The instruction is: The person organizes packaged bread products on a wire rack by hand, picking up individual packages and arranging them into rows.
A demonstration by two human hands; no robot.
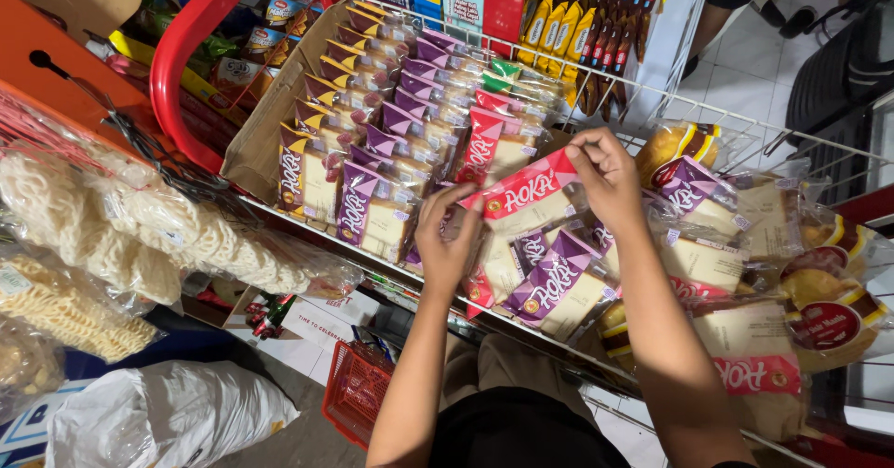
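A bread packet with a red-pink label [526,198] is held flat over a white wire rack [745,119]. My left hand [447,235] grips its lower left end, and my right hand [605,175] pinches its upper right corner. Under it lie purple-labelled bread packets [554,286]. To the left, a cardboard tray [256,142] holds rows of brown, purple and red-labelled bread packets [372,133] standing on edge.
More wrapped breads [764,272] pile up on the rack's right side. Bags of pale crackers [112,226] hang at left beside a red frame [177,67]. A red basket [358,389] and a white sack [158,417] sit on the floor. Snack bars [582,30] hang at the back.
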